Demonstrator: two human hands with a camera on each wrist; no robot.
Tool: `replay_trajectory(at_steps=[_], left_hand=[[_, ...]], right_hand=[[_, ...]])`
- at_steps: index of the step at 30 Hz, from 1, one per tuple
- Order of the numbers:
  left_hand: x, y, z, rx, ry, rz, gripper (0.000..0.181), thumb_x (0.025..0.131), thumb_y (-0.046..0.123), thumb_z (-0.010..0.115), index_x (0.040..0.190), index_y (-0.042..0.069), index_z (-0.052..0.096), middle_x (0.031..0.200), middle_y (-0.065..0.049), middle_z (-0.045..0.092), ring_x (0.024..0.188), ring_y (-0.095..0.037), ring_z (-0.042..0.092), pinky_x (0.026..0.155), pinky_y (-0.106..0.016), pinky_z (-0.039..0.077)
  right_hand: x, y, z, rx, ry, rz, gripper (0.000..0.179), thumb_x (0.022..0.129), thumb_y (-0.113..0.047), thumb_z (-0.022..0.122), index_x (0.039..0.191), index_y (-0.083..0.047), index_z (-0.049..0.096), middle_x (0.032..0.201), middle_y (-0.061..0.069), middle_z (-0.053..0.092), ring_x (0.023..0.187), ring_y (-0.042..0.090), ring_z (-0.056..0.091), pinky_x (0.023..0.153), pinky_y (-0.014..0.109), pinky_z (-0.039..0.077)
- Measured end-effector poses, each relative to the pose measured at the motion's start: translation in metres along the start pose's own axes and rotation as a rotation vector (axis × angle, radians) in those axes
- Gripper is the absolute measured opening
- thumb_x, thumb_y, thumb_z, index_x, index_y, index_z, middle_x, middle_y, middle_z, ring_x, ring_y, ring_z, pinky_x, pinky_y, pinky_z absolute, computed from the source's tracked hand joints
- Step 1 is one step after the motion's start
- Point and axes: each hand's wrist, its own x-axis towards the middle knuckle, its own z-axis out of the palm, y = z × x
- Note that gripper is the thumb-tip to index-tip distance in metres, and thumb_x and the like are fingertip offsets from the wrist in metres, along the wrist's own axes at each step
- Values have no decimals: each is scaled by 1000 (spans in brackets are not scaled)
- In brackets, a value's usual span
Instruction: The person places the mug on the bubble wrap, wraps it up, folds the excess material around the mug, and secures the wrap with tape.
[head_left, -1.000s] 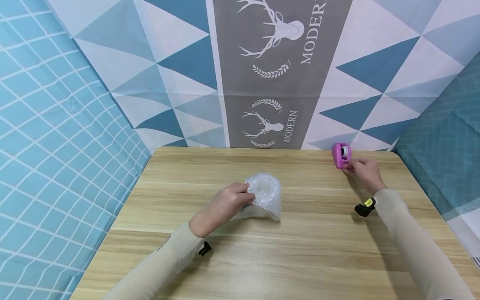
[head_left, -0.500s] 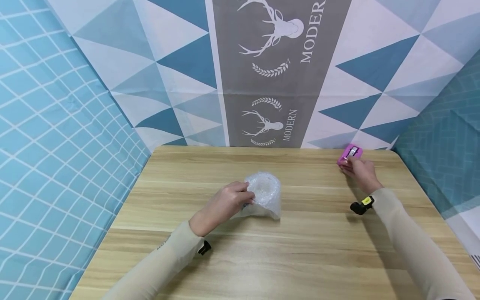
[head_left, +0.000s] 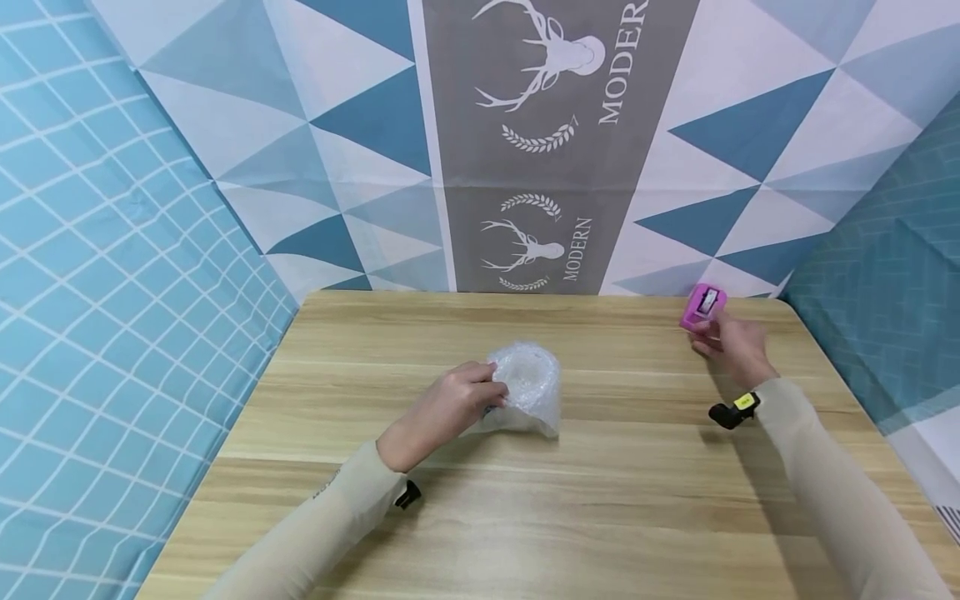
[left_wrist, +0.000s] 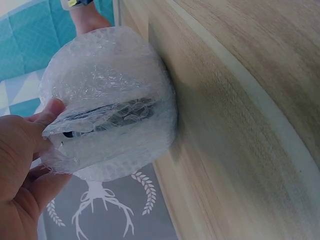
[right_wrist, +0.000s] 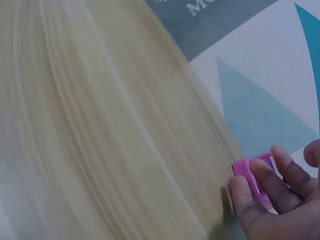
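My left hand (head_left: 450,408) pinches the loose edge of the bubble wrap (head_left: 528,383), which forms a rounded bundle on the table. In the left wrist view, thumb and fingers grip the flap of the bubble wrap (left_wrist: 110,100); something dark shows through the layers, its kind unclear. By the table's far right edge lies a pink tape dispenser (head_left: 703,307) with a pale roll in it. My right hand (head_left: 735,343) is right beside it, fingers loosely spread. In the right wrist view, the fingers (right_wrist: 280,192) partly cover the tape dispenser (right_wrist: 243,169), and the thumb stands apart from it.
The wooden table (head_left: 585,500) spans the lower view. A patterned backdrop (head_left: 525,167) with deer prints rises right behind its far edge. Blue grid cloth (head_left: 112,292) hangs on the left, teal cloth (head_left: 885,308) on the right.
The tape dispenser has turned and shifted right, toward the far right corner. My right hand's fingers have loosened and drawn back slightly from it. The left hand and bubble wrap stay put.
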Motion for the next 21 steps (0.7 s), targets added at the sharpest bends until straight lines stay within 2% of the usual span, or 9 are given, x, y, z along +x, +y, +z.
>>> replay_trajectory(at_steps=[2, 6, 11, 16, 21], left_hand=[[-1, 0, 0, -3, 0, -2, 5, 87, 10, 82, 88, 8, 77, 78, 2, 56, 74, -11, 57, 69, -18, 54], [-2, -1, 1, -10, -7, -4, 5, 87, 10, 82, 89, 8, 77, 79, 2, 58, 75, -10, 59, 70, -18, 54], [-2, 0, 1, -18, -6, -9, 5, 87, 11, 81, 89, 7, 78, 80, 1, 58, 75, -10, 58, 70, -17, 54], [-2, -1, 1, -13, -8, -15, 5, 88, 12, 81, 89, 8, 78, 79, 1, 58, 75, -10, 57, 70, -17, 53], [-2, -1, 1, -16, -8, -18, 5, 88, 12, 81, 89, 8, 78, 80, 2, 59, 75, -9, 58, 70, -17, 53]], right_hand=[[0, 1, 2, 32, -28, 22, 32, 110, -33, 46, 119, -6, 62, 88, -1, 78, 87, 11, 75, 83, 28, 62], [2, 4, 6, 55, -44, 65, 31, 110, -33, 46, 117, -11, 67, 90, 0, 79, 88, 12, 76, 84, 29, 62], [7, 5, 8, 3, 36, 118, 30, 106, -35, 55, 103, -13, 75, 84, -1, 79, 81, 10, 77, 77, 27, 63], [11, 7, 9, -61, 100, 128, 35, 102, -41, 62, 85, -14, 78, 76, -2, 78, 70, 9, 76, 69, 26, 63], [9, 8, 15, -77, 159, 128, 33, 102, -40, 63, 89, -13, 76, 72, -3, 76, 66, 9, 75, 67, 26, 63]])
